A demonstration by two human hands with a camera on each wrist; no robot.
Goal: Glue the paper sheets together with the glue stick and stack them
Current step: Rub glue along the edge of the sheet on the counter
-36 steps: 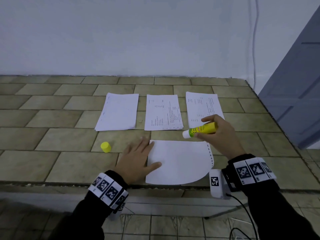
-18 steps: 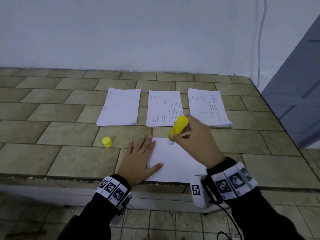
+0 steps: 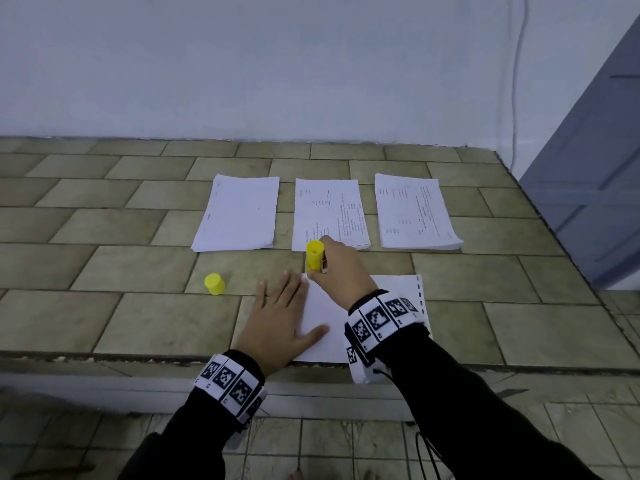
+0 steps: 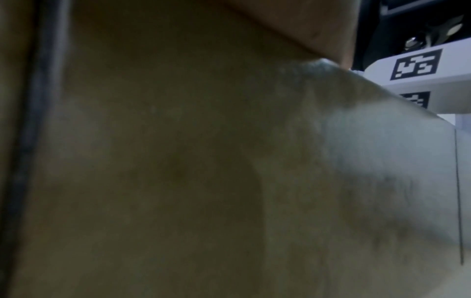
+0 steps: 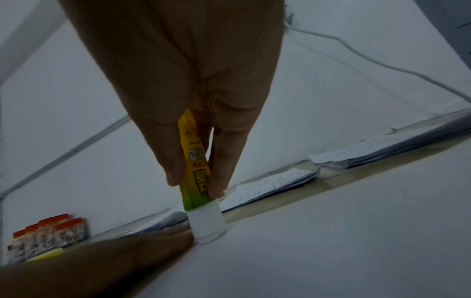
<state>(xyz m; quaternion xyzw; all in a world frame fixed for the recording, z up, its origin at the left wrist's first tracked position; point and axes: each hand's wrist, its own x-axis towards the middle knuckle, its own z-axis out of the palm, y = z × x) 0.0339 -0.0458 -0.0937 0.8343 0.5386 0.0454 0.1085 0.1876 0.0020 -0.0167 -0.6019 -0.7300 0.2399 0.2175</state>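
Right hand (image 3: 337,268): pinches upright glue stick (image 3: 314,255), tip on near sheet (image 3: 391,289) at its far-left corner.
Left hand (image 3: 277,323): spread flat, pressing sheet's left edge.
Yellow cap (image 3: 214,284): cylindrical, left of left hand.
Three paper stacks (image 3: 239,214): beyond both hands on tiled bench (image 3: 104,271).

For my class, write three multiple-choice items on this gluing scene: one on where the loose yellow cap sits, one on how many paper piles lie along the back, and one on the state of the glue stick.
1. Where is the yellow cap?
A. On the tiled counter, left of the left hand
B. On the glue stick
C. On the rightmost pile

2. How many paper piles lie in the back row?
A. One
B. Three
C. Five

3. What state is the glue stick in?
A. Capped, lying flat
B. Uncapped, upright, tip down on the near sheet, in the grip of the right hand
C. Lying untouched on the counter

Answers:
1 A: the head view shows the cap standing alone on the tiles.
2 B: the left pile, the middle pile and the right pile lie side by side.
3 B: the right wrist view shows the white tip meeting the sheet.
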